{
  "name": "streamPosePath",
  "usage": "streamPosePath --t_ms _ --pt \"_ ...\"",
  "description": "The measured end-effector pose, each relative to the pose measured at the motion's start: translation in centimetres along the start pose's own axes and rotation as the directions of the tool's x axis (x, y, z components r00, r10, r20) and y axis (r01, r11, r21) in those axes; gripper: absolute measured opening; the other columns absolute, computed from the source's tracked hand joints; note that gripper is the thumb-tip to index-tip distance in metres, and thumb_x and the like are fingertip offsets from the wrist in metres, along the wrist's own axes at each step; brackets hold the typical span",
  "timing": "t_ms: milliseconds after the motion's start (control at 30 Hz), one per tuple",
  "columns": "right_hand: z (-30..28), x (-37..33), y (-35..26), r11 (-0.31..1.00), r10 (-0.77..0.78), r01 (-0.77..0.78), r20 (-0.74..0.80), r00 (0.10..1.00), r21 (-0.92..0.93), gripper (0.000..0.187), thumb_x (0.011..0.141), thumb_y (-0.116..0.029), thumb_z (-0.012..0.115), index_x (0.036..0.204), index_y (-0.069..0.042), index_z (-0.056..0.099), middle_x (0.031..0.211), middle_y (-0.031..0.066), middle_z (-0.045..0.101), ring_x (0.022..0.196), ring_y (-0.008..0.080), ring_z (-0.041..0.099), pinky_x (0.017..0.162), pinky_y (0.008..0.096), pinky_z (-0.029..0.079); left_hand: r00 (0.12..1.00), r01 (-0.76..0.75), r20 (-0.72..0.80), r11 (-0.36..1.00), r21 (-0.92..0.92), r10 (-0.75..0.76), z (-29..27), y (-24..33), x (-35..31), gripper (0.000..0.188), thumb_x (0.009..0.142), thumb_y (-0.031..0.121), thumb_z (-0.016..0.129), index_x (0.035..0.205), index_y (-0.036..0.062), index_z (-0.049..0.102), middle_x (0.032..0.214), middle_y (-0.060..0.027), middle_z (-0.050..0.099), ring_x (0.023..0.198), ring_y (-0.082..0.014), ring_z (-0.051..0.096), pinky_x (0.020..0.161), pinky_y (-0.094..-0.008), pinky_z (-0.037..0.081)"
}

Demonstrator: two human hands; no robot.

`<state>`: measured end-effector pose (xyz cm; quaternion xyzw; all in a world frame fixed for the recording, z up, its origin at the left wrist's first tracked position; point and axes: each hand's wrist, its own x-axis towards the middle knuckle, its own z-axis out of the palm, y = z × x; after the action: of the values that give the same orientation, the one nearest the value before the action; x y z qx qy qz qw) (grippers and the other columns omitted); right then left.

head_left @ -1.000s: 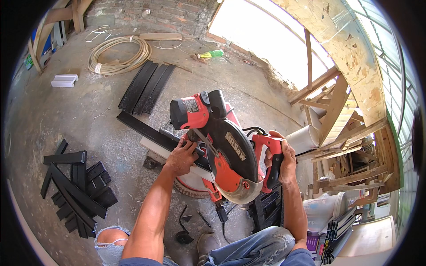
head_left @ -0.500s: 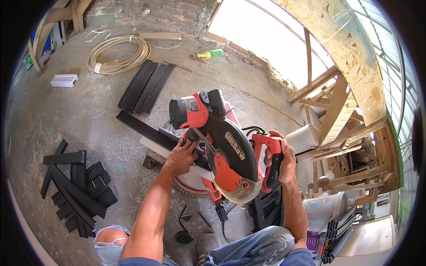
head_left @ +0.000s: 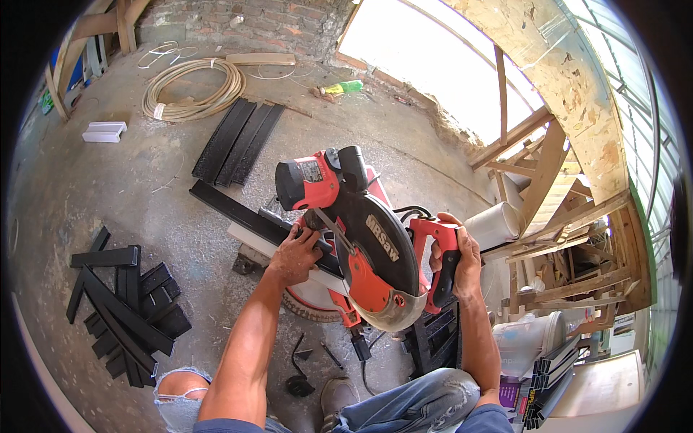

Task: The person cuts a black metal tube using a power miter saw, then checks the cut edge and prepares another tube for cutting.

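Observation:
A red and black mitre saw (head_left: 382,249) stands on the floor in front of me. Its round blade guard fills the middle of the view. My right hand (head_left: 465,260) is wrapped round the saw's D-shaped handle (head_left: 446,270). A long black metal profile (head_left: 238,211) lies across the saw's base, against the pale fence strip. My left hand (head_left: 294,254) presses on this profile, fingers closed over it, close to the left of the guard. The guard and the saw head hide the profile's right end and the blade's lower edge.
Cut black profile pieces (head_left: 130,310) lie heaped at the left. Longer black profiles (head_left: 238,141) rest beyond the saw, near a coiled hose (head_left: 195,88). A white bucket (head_left: 530,339), bundled profiles (head_left: 552,382) and timber framing (head_left: 570,238) stand at the right. A measuring tape (head_left: 299,386) lies near my foot.

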<state>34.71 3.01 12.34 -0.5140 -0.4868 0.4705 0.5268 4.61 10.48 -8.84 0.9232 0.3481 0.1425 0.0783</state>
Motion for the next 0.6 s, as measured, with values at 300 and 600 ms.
streamPosePath --t_ms 300,600 --pt "-0.06 -0.03 0.04 1.0 -0.012 0.012 0.003 1.0 -0.014 0.059 0.11 -0.045 0.045 0.143 0.003 0.05 0.073 0.0082 0.061 0.053 0.015 0.055 0.05 0.0274 0.046 1.0 0.002 0.003 1.0 0.002 -0.002 0.02 0.08 0.04 0.033 0.077 0.033 0.081 0.103 0.013 0.077 0.134 -0.0153 0.051 0.139 -0.0341 0.043 0.122 -0.058 0.026" --pt "0.1 -0.12 0.08 1.0 -0.023 0.023 -0.004 1.0 0.018 0.056 0.11 -0.042 0.045 0.14 0.004 0.053 0.074 0.0066 0.063 0.053 0.0133 0.057 0.049 0.0259 0.047 1.0 0.0 -0.005 1.0 -0.003 0.0 0.05 0.03 0.0 0.033 0.077 0.031 0.081 0.104 0.0129 0.077 0.135 -0.0138 0.05 0.138 -0.0333 0.042 0.122 -0.0584 0.026"
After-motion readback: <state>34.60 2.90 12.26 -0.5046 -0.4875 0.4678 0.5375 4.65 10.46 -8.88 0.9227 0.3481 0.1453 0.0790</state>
